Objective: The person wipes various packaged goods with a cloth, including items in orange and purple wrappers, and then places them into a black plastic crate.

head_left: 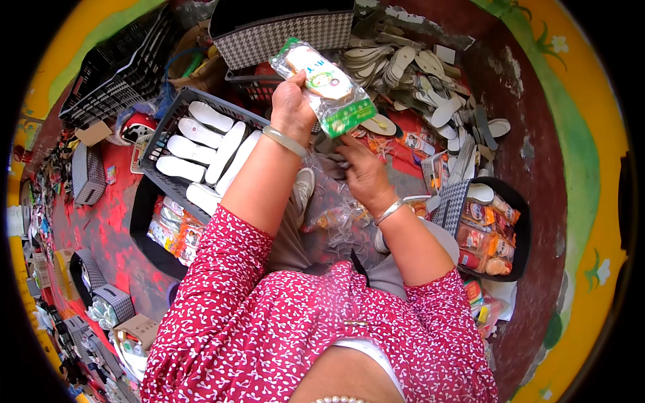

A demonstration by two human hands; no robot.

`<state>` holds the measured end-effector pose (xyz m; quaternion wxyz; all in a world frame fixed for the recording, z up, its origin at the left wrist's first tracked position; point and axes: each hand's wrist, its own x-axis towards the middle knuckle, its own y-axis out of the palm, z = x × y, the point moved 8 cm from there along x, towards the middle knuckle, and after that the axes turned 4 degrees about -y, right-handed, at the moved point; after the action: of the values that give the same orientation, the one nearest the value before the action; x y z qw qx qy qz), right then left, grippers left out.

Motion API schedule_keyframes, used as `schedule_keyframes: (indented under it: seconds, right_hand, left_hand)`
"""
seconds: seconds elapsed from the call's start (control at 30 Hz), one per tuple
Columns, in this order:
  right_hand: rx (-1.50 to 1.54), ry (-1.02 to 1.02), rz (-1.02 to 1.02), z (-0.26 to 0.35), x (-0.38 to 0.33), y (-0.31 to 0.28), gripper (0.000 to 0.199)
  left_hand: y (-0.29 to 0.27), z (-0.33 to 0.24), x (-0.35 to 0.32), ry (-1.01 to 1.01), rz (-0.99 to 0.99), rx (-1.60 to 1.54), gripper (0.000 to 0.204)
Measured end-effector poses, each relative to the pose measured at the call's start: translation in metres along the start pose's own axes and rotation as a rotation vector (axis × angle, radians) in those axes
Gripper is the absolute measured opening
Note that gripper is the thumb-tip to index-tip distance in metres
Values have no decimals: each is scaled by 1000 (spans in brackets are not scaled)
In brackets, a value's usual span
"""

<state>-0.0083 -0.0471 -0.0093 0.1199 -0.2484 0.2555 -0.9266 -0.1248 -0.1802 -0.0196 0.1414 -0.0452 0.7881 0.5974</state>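
Note:
My left hand (293,107) is closed on the edge of a clear plastic packet (327,87) with green ends, raised in front of me at a tilt. Pale, sole-shaped insoles show through its film. Just below the packet's lower end, my right hand (366,176) has its fingers curled beside a dark grey piece (329,153); what they hold is hard to make out. White insoles (185,149) lie in rows in a grey plastic basket (156,168) to the left of my left forearm.
A heap of loose insoles (403,64) lies at the far right. Fabric bins with orange packets stand at left (144,232) and right (521,232). A checked box (282,40) and black crates (114,74) are at the back. Crumpled clear plastic (339,218) lies between my feet.

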Motion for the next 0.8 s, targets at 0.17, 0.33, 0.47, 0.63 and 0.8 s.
schedule_keyframes:
  seconds: [0.17, 0.33, 0.47, 0.63, 0.8]
  right_hand:
    - [884, 655, -200, -74, -6, -32, 32]
    - [1362, 660, -145, -28, 13, -30, 53]
    - [1034, 476, -227, -9, 25, -47, 35]
    - [88, 40, -330, 25, 30, -88, 27]
    - [-640, -246, -44, 89, 29, -53, 33]
  left_hand:
    - [26, -14, -16, 56, 228, 6, 42]
    - [52, 11, -33, 35, 432, 100, 44]
    - [56, 27, -40, 50, 436, 153, 40]
    - [33, 35, -34, -8, 193, 385, 67]
    - [40, 44, -34, -140, 364, 157, 64]
